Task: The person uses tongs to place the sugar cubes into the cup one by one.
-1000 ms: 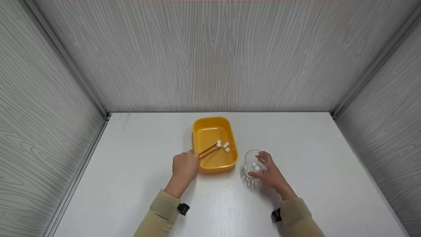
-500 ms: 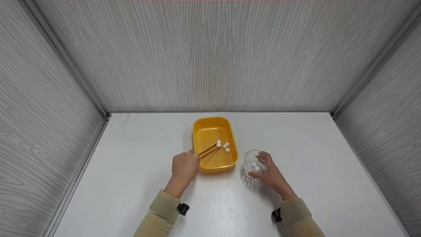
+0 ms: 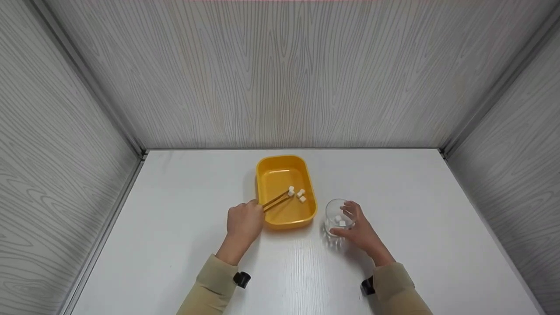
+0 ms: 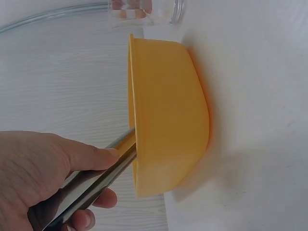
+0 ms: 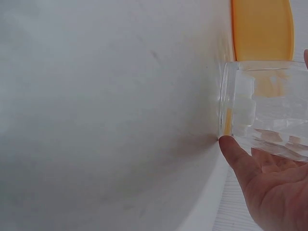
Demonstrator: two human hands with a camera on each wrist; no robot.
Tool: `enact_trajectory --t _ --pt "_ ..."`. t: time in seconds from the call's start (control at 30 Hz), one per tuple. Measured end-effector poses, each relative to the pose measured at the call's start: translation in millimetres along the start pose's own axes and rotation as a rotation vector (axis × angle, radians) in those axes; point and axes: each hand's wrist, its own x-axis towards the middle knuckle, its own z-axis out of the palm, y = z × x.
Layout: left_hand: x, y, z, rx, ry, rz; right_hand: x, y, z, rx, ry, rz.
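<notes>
Big pale walls with wavy wood lines stand at the back and on both sides of you. In front of you is the white table. Your arms come in over its near edge in tan sleeves.

The yellow tub sits on the table, a bit past the middle, with its long side going away from you. Your left hand is at the tub's near left corner, with its fingers wrapped around the tongs. Your right hand is curled around the clear glass, with the thumb low down near its bottom.

The glass stands up straight on the table, just to the right of the tub and apart from it. The shiny metal tongs lean in over the tub's rim.

The smallest things are the white cubes. Some are in the tub, and two of those are right by the tips of the tongs; you can't tell if they are pinched. More cubes lie in the bottom of the glass.
</notes>
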Motion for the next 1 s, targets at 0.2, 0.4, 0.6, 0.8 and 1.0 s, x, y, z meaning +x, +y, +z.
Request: enact_trajectory --t 0.2,0.4,0.6,0.8,1.0 --pt "-1.1 -1.4 -1.8 -0.023 -0.006 -0.011 0 0 0 -0.001 0.003 -0.006" --pt "-3.7 -2.1 -4.4 -0.03 -0.005 -0.013 0 -1 0 0.011 0.003 -0.002" --pt "-7.2 -3.3 -8.4 -0.048 0.021 -0.013 -1 0 0 0.012 -0.003 -0.002" --pt "-12.3 -3.7 -13.8 -0.043 0.079 0.007 -1 1 0 0.015 -0.007 0.001" --pt "-18.0 -1.9 -20.7 -0.05 0.149 0.037 0 1 0 0.001 -0.001 0.006"
